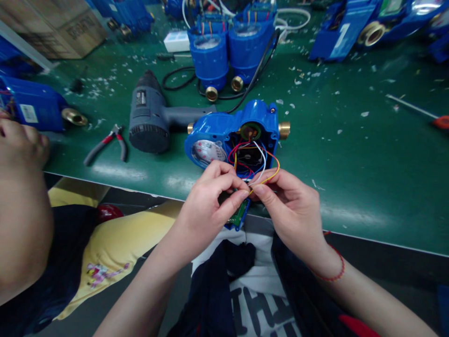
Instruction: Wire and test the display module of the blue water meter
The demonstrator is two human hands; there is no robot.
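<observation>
A blue water meter (228,126) lies at the bench's front edge, its housing uncovered and its brass threaded ends at either side. Red, white, yellow and blue wires (261,154) loop out of the cavity. My left hand (213,201) pinches thumb to forefinger on wires in front of the housing. Meeting it there, my right hand (289,201) also pinches the wires, with white and yellow strands running into its fingertips. Beneath my left fingers hangs a blue cover with a green circuit board (239,216), partly hidden by that hand. The exact wire ends are too small to make out.
A grey heat gun (150,114) and red-and-grey pliers (108,142) lie left of the meter. More blue meters (210,61) stand behind with a black cable. A screwdriver (417,110) lies at right. A co-worker's hand (21,145) is at far left.
</observation>
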